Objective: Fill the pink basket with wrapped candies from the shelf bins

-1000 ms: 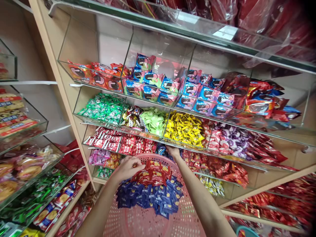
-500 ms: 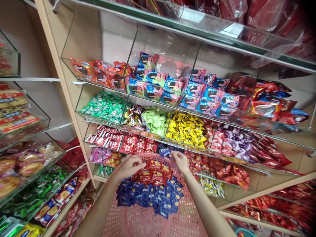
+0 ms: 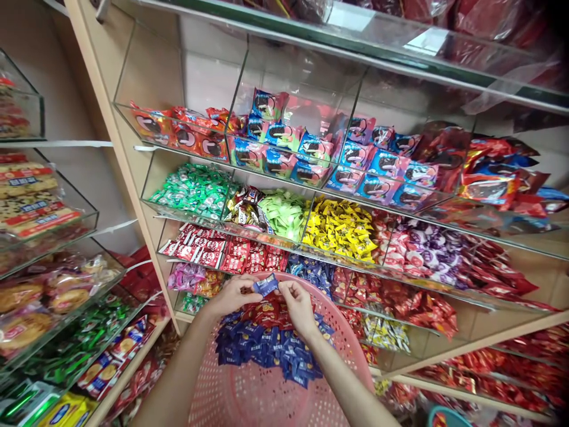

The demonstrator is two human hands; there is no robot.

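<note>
Between my two hands a small blue candy packet (image 3: 265, 285) is stretched out over the basket. My left hand (image 3: 235, 295) pinches its left end, and my right hand (image 3: 297, 305) pinches the right end. Below them is a pink perforated plastic basket (image 3: 351, 338). Inside it lie many blue packets (image 3: 253, 341) in overlapping rows, with red packets (image 3: 267, 314) behind them, partly covered by my hands. Just past the basket's far rim, a shelf compartment holds loose blue packets (image 3: 311, 271) of similar look.
Glass-fronted shelves hold green candies (image 3: 191, 190), yellow packets (image 3: 342, 228), purple sweets (image 3: 427, 249) and blue-pink cookie packs (image 3: 284, 142). At the left, another shelf carries bagged biscuits (image 3: 31, 302). A teal container (image 3: 447, 415) shows at the bottom right.
My right hand has come back from the blue packets on the shelf to above the basket, bringing one blue packet. My left hand now grips its other end.
</note>
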